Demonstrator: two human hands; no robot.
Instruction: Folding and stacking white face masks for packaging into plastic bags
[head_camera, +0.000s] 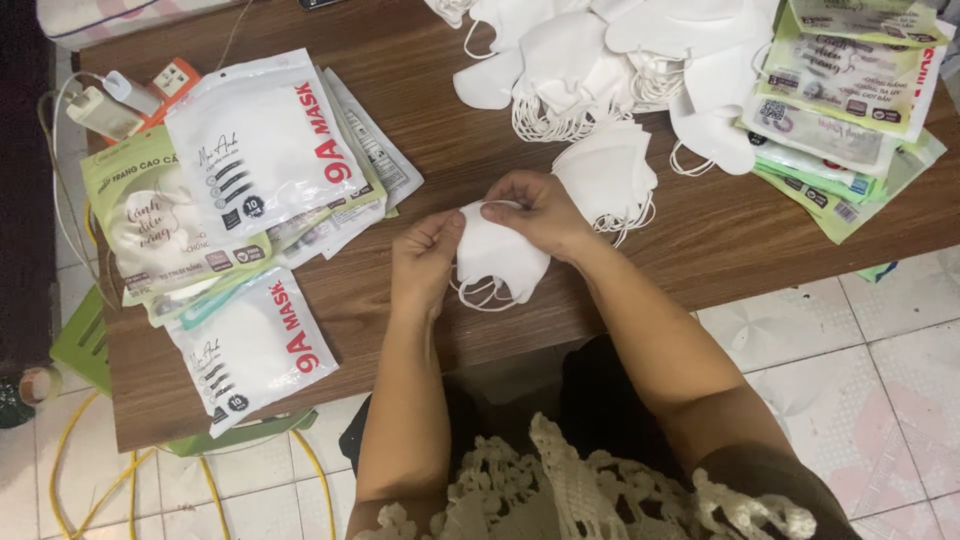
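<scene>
- Left hand pinches the side of a soft white folded mask, close to the table's near edge.
- Shiny flat mask packets lie stacked far left.
- Bare brown wood sits open between packets and hands.
- Right hand pinches the mask's top.
- Just beside it rests a small stack of masks; a loose white pile lies behind.

Brown wood-grain table, low. Pale tiled floor below and right of the grip. Yellow cable and green stool lower left. Even, soft light.
</scene>
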